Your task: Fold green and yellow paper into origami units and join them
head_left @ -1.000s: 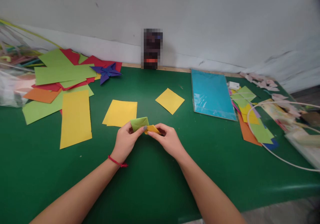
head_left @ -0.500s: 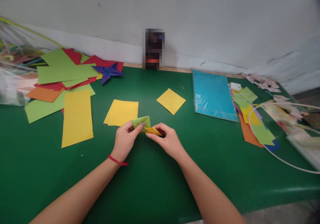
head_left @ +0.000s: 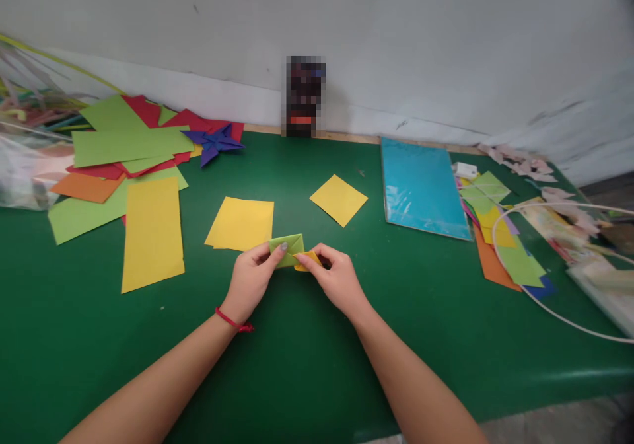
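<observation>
My left hand [head_left: 250, 273] pinches a folded green paper piece [head_left: 293, 246], its thumb lying over the front. A folded yellow paper piece [head_left: 310, 259] is between the thumb and fingers of my right hand [head_left: 337, 279]. The two pieces meet at the green one's right side; whether one is tucked inside the other I cannot tell. Just beyond my left hand lie yellow square sheets [head_left: 242, 222], stacked slightly askew. Farther off, a single yellow square [head_left: 339, 199] lies turned cornerwise on the green table [head_left: 297, 371].
At the left are a yellow rectangle [head_left: 152, 239], green sheets [head_left: 131, 147] and a purple folded star [head_left: 214, 143]. A blue packet [head_left: 421, 189] lies at back right, near paper scraps [head_left: 525, 262] and a white cable [head_left: 549, 315]. A blurred-out object [head_left: 303, 97] stands against the wall.
The green piece has shifted slightly right and turned flatter. The yellow piece now sits closer against it, with my right thumb pressed over its front.
</observation>
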`<state>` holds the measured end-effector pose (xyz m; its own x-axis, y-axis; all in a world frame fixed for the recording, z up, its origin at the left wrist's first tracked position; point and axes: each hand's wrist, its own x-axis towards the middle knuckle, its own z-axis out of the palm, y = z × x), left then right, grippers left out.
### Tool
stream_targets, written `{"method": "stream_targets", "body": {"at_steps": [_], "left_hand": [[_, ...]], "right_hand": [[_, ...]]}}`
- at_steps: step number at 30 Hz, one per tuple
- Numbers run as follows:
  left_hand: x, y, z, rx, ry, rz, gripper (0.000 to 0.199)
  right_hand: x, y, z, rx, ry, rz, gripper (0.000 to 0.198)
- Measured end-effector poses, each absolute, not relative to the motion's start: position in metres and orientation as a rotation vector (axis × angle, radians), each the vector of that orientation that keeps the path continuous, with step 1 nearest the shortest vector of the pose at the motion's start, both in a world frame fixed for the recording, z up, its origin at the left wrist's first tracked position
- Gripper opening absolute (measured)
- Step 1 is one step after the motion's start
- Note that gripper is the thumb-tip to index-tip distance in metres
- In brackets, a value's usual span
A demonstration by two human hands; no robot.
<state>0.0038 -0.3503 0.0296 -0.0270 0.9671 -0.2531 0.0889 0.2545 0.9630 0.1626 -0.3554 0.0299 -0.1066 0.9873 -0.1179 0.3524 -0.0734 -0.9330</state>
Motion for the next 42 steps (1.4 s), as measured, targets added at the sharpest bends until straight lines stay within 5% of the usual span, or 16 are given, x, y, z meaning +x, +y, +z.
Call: {"method": "stream_targets", "body": {"at_steps": [20,42], "left_hand": [[0.004,-0.35,0.024,1.008,1.247,0.959,0.034],[0.004,-0.349,0.021,1.088,1.315,0.975,0.031]], "right_hand": [[0.157,-0.36,0.026,-1.501,-1.503,1.113,0.037],[0.166,-0.353,0.029,-1.436,-1.596,1.179,0.018]]}}
